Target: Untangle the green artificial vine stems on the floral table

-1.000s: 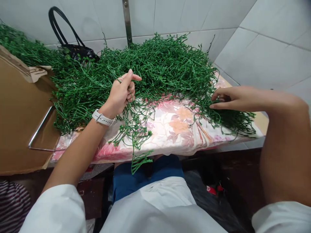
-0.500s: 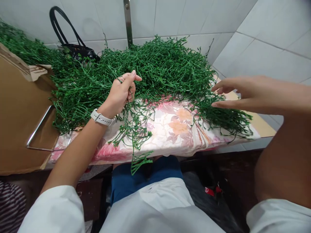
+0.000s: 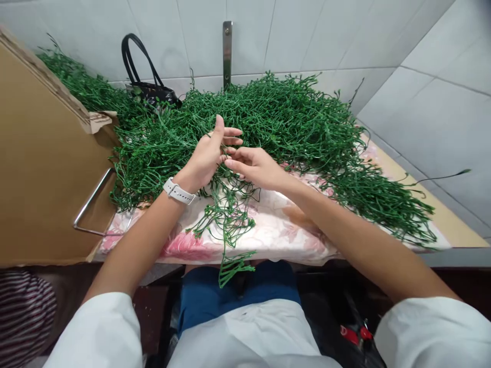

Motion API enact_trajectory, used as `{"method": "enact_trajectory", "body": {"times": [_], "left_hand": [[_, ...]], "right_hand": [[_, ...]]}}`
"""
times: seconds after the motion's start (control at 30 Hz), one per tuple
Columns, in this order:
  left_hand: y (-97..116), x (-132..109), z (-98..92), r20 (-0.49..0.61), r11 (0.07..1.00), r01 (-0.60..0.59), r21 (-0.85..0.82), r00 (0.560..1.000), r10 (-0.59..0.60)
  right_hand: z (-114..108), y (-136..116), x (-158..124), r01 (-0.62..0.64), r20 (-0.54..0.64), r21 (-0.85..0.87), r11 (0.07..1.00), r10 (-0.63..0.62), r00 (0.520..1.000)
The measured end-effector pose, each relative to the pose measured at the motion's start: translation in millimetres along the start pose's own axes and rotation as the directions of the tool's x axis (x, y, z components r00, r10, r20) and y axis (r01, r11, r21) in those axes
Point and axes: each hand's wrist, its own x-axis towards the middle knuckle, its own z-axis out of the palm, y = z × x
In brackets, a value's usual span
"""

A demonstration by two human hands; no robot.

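My left hand (image 3: pixel 207 156), with a pale watch (image 3: pixel 178 191) at the wrist, is in front of a big heap of thin green artificial plant stems (image 3: pixel 303 117). Its thumb and upper fingers are stretched out, while the lower fingers curl around a few green stems. My right hand (image 3: pixel 259 166) meets it from the right, thumb and fingertips pinched together at those same stems. The exact grip is partly hidden between the fingers. Below both hands a loose bunch of stems (image 3: pixel 230 220) lies on the flowered cloth (image 3: pixel 268 220), some hanging over the front edge.
A cardboard box (image 3: pixel 49 168) stands at the left beside a bent metal bar (image 3: pixel 92 199). Behind the heap, a black handbag (image 3: pixel 153 92) is against the tiled wall (image 3: pixel 307 36). More stems (image 3: pixel 383 199) spread towards the table's right end. Striped fabric (image 3: pixel 25 312) shows at the lower left.
My right hand has come from the right end of the heap to my left hand. My left hand's upper fingers have uncurled. The view has shifted, and one stem now sticks out at the right.
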Motion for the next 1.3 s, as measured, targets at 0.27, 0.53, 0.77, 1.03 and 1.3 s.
{"method": "enact_trajectory", "body": {"times": [0.27,0.53,0.77,1.03,1.3], "left_hand": [[2,-4,6.4,0.044,0.999,0.044,-0.031,0.998,-0.042],[-9,-6,8.3,0.195,0.906,-0.263,0.333,0.959,0.207],[-12,-6,8.5,0.116,0.867,-0.324,0.378,0.946,0.303],[-6,-8,10.4,0.148,0.852,-0.33,0.407,0.944,0.295],[-9,-5,4.4,0.126,0.774,-0.361,0.521,0.929,0.348]], "right_hand": [[-13,13,-5,0.021,-0.213,0.309,0.951,0.047,0.976],[-25,12,0,0.062,-0.337,0.531,0.845,0.143,0.931],[-35,8,2,0.105,-0.397,0.55,0.829,0.149,0.906],[-44,8,5,0.168,-0.422,0.612,0.773,0.14,0.896],[-62,6,2,0.128,-0.447,0.559,0.819,0.168,0.878]]}}
